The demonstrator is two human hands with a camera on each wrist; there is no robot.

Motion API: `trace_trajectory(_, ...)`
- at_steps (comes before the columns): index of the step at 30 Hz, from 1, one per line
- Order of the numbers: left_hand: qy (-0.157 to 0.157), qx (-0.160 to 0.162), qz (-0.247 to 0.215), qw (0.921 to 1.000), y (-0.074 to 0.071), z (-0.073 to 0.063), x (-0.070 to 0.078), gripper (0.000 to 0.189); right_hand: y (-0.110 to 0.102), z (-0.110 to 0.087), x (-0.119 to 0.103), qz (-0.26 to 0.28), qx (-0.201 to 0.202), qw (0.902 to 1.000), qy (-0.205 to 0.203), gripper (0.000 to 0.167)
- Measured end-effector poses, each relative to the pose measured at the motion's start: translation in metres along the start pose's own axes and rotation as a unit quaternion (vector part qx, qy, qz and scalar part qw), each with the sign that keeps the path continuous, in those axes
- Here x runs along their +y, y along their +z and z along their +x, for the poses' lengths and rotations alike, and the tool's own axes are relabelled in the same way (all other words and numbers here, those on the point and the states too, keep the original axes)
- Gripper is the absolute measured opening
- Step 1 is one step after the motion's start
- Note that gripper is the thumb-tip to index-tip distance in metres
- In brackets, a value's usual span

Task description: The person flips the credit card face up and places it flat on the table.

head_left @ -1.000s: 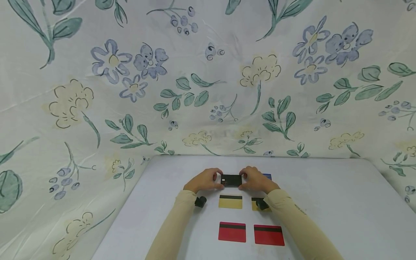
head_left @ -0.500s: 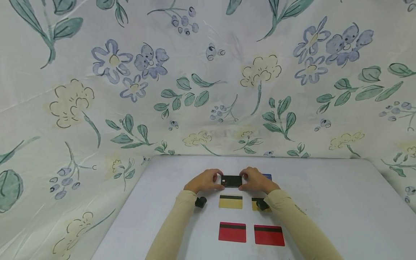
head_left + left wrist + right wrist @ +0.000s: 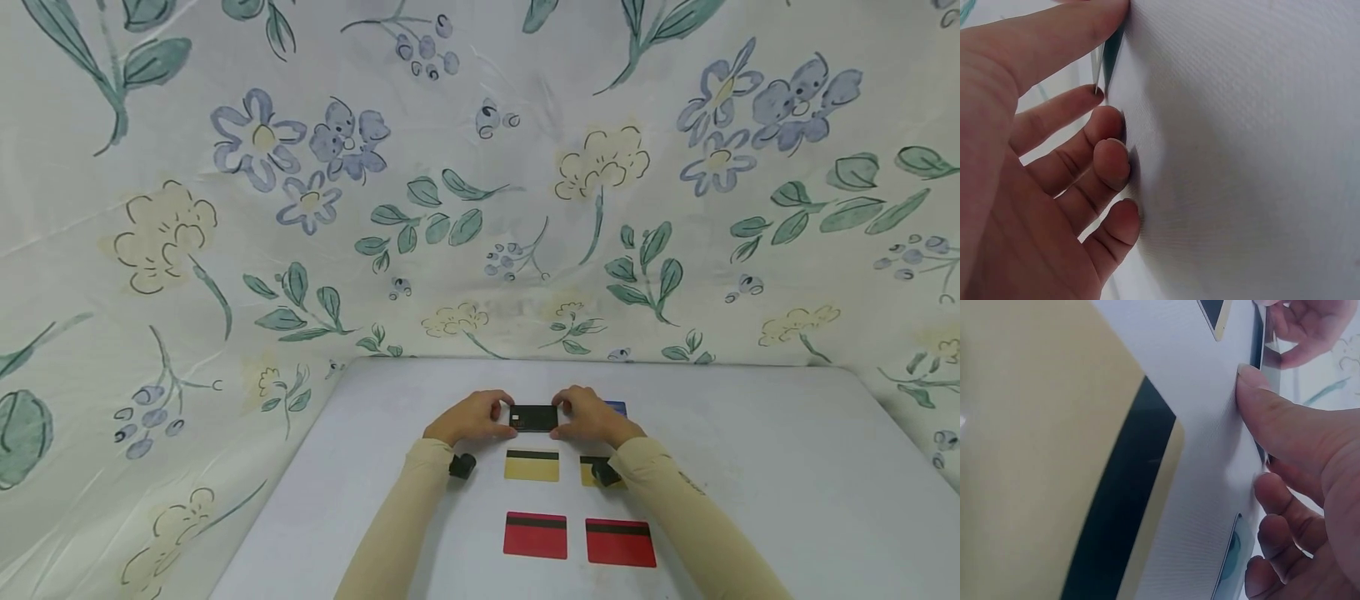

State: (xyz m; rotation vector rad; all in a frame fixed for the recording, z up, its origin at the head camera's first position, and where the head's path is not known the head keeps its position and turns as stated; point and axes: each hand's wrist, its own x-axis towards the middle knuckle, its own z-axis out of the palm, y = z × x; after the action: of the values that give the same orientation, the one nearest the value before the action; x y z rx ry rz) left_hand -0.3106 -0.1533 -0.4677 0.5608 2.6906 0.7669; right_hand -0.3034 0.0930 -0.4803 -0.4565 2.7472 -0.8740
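Note:
A black bank card (image 3: 534, 418) with a small chip lies at the far middle of the white table, between both hands. My left hand (image 3: 472, 417) grips its left end, thumb at the near corner and forefinger at the far one. My right hand (image 3: 594, 417) grips the right end the same way. In the left wrist view the card (image 3: 1114, 53) appears nearly edge-on, the other fingertips resting by the tabletop. A blue card (image 3: 618, 407) is partly hidden behind my right hand; the right wrist view shows a card corner (image 3: 1230, 562) beneath its curled fingers.
Nearer lie two gold cards with dark stripes, the left one (image 3: 532, 468) whole in view, the right one (image 3: 589, 478) partly covered by the right wrist camera (image 3: 604, 472). Closest are a left red card (image 3: 536, 537) and a right red card (image 3: 621, 545). Floral cloth (image 3: 480, 183) hangs behind the table.

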Motion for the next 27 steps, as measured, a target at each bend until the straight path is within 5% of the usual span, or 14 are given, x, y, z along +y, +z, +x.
trace_trajectory(27,-0.007,-0.001,-0.008,0.9999,0.0008,-0.0005,-0.0025,0.056,0.0016,0.0007,-0.0024,-0.014,-0.001,0.9998,0.016,0.054)
